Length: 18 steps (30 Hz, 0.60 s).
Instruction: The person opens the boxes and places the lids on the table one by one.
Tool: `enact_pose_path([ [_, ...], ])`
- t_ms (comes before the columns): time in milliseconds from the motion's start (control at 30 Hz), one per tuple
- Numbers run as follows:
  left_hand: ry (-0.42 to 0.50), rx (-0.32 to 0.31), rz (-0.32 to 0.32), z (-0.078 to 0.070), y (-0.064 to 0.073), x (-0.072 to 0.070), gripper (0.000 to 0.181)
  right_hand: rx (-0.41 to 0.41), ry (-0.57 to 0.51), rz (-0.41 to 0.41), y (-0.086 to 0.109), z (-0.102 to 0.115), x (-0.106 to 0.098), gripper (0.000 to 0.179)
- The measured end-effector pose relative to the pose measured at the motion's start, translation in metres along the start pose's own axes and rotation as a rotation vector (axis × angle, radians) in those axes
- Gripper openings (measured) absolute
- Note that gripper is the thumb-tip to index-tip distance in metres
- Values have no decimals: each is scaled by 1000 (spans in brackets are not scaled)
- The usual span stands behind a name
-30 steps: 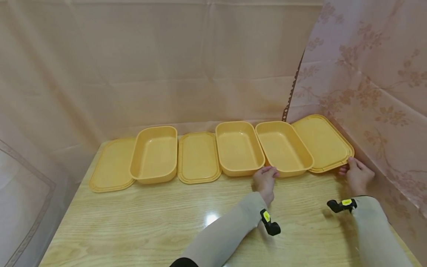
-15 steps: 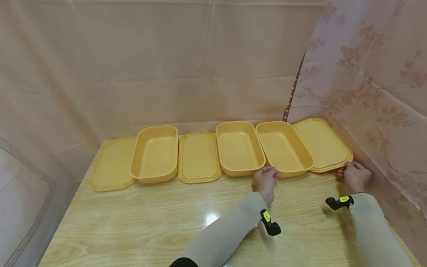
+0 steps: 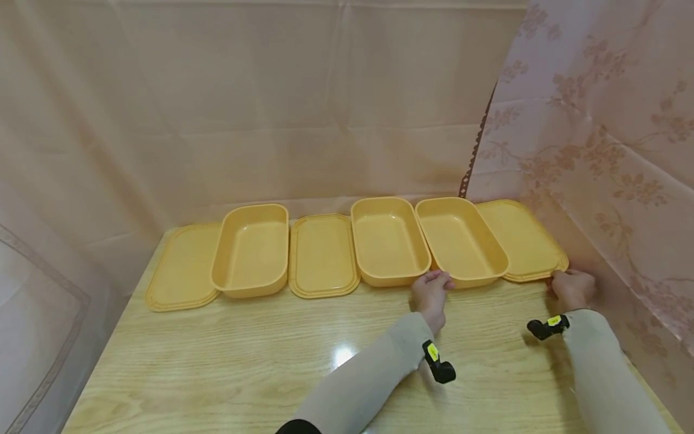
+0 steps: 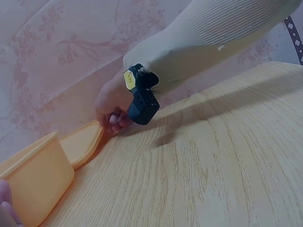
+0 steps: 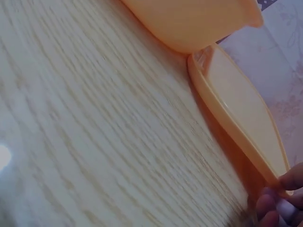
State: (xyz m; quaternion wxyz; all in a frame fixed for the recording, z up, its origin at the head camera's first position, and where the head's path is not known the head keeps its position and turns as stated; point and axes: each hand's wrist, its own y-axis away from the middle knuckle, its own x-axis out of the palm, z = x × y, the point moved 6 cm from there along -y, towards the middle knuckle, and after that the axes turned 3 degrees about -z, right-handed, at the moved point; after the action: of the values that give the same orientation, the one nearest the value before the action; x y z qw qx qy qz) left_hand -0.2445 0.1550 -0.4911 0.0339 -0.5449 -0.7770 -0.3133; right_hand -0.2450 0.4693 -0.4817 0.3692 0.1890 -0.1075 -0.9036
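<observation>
My right hand (image 3: pixel 573 289) pinches the near right corner of a flat yellow lid (image 3: pixel 520 238), thumb on top and fingers beneath. A strip of shadow under the lid's near edge shows in the right wrist view, where the pinched corner is raised off the table. Left of this lid stands a deep yellow plastic box (image 3: pixel 461 241), its right side overlapping the lid's edge in the head view. My left hand (image 3: pixel 431 298) holds that box at its near left corner, fingers curled at the rim. In the left wrist view only some fingertips (image 4: pixel 5 201) show beside the box wall.
Further left along the back stand a second open box (image 3: pixel 390 241), a flat lid (image 3: pixel 324 256), a third box (image 3: pixel 252 250) and another lid (image 3: pixel 184 268). Cloth curtains (image 3: pixel 271 108) hang behind and at the right. Wood-grained table (image 3: pixel 244 361) spreads in front.
My right hand has lowered the right-hand lid's raised corner and drawn it slightly left, so the lid lies flatter. The left hand and the other boxes and lids stay put.
</observation>
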Motion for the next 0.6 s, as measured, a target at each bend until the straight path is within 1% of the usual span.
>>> enact_pose_path([
  [33,-5,1,-1,0,0,0,6,-21,62,-2,0,1,0,37],
  [100,-5,2,-3,-1,-1,0,7,-92,246,-14,-1,6,-1,34],
  [200,-18,10,-9,-2,-2,0,7,-214,498,-60,-2,14,-1,22],
  [233,-24,14,-10,-3,-2,-1,7,-244,564,-81,-1,16,-1,17],
  [267,-23,15,-11,-3,-2,-1,6,-257,593,-94,-1,17,0,15],
  [333,-28,12,-14,-4,-2,-1,6,-257,603,-108,-2,18,0,14],
  [467,-43,4,-5,-3,0,-2,5,-225,607,-116,-2,16,-1,20],
  [600,-54,-2,3,-4,2,-2,4,-232,650,-106,-1,15,-2,29],
])
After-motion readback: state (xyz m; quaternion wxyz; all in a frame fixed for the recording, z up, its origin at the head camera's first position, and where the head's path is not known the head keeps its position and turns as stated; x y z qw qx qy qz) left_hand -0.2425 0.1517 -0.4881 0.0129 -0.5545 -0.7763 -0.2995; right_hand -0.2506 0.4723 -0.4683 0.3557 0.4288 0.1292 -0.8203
